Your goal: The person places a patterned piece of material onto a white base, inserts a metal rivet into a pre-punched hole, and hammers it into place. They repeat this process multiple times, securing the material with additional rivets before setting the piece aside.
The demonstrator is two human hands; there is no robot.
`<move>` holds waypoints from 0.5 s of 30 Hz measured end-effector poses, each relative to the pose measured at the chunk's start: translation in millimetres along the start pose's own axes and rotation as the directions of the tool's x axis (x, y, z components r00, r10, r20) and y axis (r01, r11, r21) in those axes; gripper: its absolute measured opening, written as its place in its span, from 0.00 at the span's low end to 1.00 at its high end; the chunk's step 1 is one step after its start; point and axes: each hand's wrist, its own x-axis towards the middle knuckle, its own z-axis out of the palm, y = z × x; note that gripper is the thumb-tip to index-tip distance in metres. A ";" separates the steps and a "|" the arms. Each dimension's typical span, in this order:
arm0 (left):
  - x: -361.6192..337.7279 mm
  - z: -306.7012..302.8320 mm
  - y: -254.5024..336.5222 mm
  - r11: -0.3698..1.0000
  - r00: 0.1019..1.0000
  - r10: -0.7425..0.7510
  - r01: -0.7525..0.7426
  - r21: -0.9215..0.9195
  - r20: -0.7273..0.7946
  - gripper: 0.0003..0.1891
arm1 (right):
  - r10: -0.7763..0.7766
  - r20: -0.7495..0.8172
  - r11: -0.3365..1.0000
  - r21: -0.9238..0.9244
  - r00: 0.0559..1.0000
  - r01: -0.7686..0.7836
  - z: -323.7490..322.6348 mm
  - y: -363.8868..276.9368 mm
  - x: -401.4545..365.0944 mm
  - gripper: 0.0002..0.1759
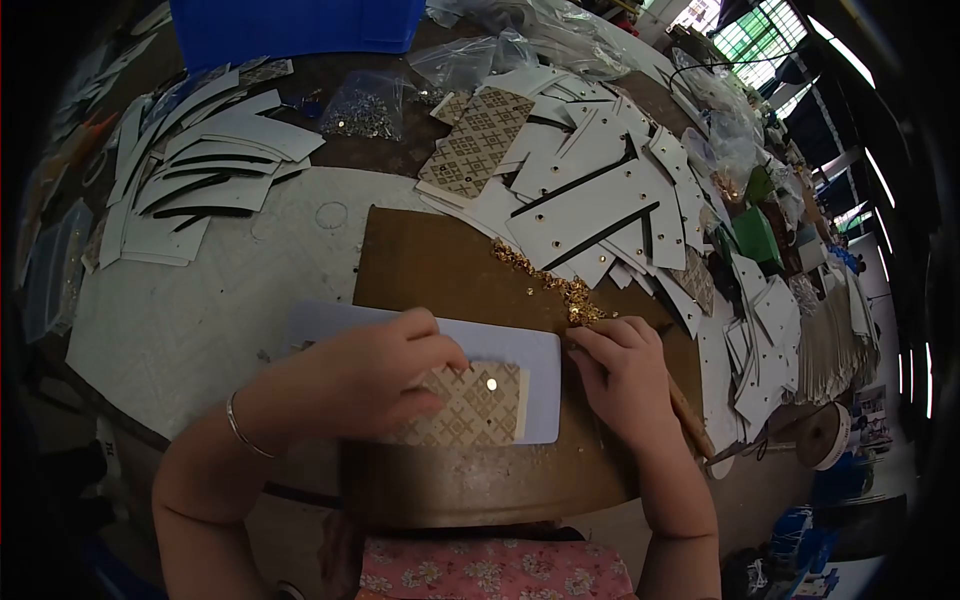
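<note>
A tan patterned panel (460, 420) lies on a white board (543, 385), with a shiny round spot near its right end. My left hand (390, 375) is over the panel's left part, fingers curled; whatever they may pinch is hidden. To the right of the board, my right hand (625, 375) has its thumb and forefinger drawn together at the near end of a heap of small gold metal fittings (580, 305). I cannot make out what is between those fingertips. A brown work mat (420, 260) lies beneath the board and the fittings.
White pieces with metal fittings (585, 210) pile up beyond the mat, a patterned panel (480, 140) among them. More white pieces (225, 150) are stacked at left. A bag of silver fittings (362, 105) and a blue bin (300, 25) stand behind. A wooden handle (690, 415) lies by my right forearm.
</note>
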 end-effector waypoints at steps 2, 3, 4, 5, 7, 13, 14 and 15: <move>-3.4 -17.6 -1.4 0.999 0.984 -0.025 0.029 0.020 -0.175 0.19 | -0.042 0.033 0.998 -0.046 0.999 0.043 16.7 7.3 5.5 0.13; -4.6 -26.6 -0.9 0.999 0.984 -0.030 0.033 0.018 -0.175 0.19 | -0.043 0.036 0.998 -0.042 0.998 0.045 18.8 6.5 5.6 0.13; -5.7 -34.7 -0.2 0.995 0.967 -0.061 0.080 0.066 -0.249 0.19 | -0.058 -0.017 0.996 -0.063 0.998 0.057 20.4 5.7 3.4 0.12; -6.5 -38.4 -1.9 0.985 0.942 -0.090 0.131 0.108 -0.323 0.20 | -0.075 -0.068 0.994 -0.085 0.995 0.069 21.7 5.3 1.2 0.12; -7.1 -39.8 -8.2 0.985 0.917 -0.114 0.155 0.079 -0.382 0.20 | -0.072 -0.083 0.997 -0.016 0.994 0.071 21.0 3.2 -2.2 0.12; -4.7 -37.1 -7.6 0.987 0.911 -0.102 0.144 0.077 -0.399 0.20 | -0.153 0.154 0.869 0.491 0.976 0.059 9.5 -23.2 -6.5 0.12; -3.6 -36.1 -5.0 0.984 0.924 -0.133 0.167 0.065 -0.359 0.20 | -0.191 0.216 0.860 0.506 0.958 0.057 6.3 -24.4 -6.1 0.12; -2.3 -33.8 -4.2 0.984 0.926 -0.131 0.164 0.066 -0.354 0.20 | -0.229 0.276 0.852 0.520 0.934 0.055 5.1 -24.3 -5.9 0.12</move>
